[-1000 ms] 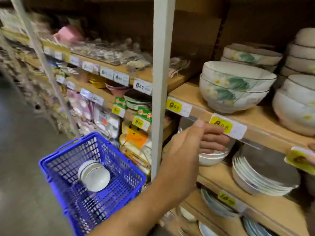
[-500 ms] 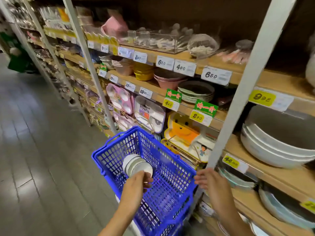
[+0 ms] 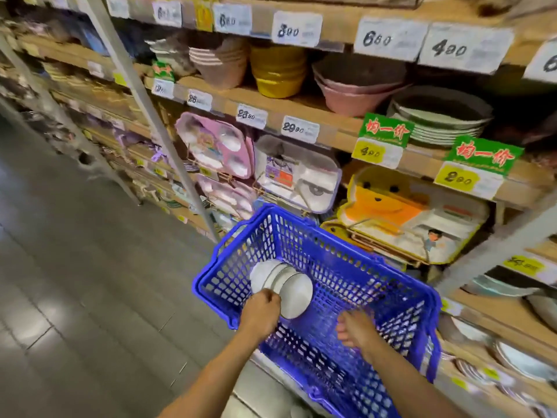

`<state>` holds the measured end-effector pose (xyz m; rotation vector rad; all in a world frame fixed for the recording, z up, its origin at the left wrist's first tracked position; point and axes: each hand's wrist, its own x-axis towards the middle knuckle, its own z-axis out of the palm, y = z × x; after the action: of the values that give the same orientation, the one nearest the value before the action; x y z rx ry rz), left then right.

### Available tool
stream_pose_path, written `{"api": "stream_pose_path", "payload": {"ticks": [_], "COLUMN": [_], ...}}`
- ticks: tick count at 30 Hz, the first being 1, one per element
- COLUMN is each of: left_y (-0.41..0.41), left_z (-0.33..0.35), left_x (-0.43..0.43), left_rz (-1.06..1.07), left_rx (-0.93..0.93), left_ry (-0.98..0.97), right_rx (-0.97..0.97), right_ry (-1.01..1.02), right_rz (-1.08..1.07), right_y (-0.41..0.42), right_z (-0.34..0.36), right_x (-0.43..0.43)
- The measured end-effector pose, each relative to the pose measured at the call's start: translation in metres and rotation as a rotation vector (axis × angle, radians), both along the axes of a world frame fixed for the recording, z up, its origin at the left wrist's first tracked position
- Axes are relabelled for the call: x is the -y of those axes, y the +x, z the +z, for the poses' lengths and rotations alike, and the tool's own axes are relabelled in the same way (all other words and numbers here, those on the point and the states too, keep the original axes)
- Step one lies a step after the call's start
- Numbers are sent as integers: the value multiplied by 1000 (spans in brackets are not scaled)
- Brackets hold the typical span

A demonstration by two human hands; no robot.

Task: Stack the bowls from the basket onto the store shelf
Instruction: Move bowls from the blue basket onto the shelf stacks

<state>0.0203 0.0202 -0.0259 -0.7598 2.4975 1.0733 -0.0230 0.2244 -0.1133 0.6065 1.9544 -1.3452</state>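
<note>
Down the left of the head view runs a grey tiled floor [image 3: 75, 282], and to the right stands a wooden store shelf [image 3: 340, 137] braced by slanting metal uprights [image 3: 150, 116], its edges hung with price tags [image 3: 297, 28]. On its boards sit yellow bowls [image 3: 277, 70], pink bowls [image 3: 352, 95] and a pile of plates [image 3: 440, 122]; divided children's trays [image 3: 217, 146] lean on the tier below. Just before the shelf is a blue basket [image 3: 346, 267], and inside it a short stack of white bowls [image 3: 286, 285] lies on its side. The left hand [image 3: 260, 312] curls its fingers over the nearest bowl's rim, gripping it. The right hand [image 3: 355, 330] hangs inside the basket, fingers loosely bent, holding nothing.
</note>
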Motion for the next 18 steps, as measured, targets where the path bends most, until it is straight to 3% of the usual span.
{"api": "stream_pose_path", "payload": {"ticks": [8,18], "left_y": [-46,-102], "left_z": [-44,-121], "left_x": [27,21], "left_rz": [-233,-475], "left_rx": [177,246], "left_ry": [-62,22], "right_rx": [243,280], "right_ry": [-12,109], "right_rz": [-178,-178], "right_y": [-16,-33], "right_z": [-67,-113], "right_x": [48,87]}}
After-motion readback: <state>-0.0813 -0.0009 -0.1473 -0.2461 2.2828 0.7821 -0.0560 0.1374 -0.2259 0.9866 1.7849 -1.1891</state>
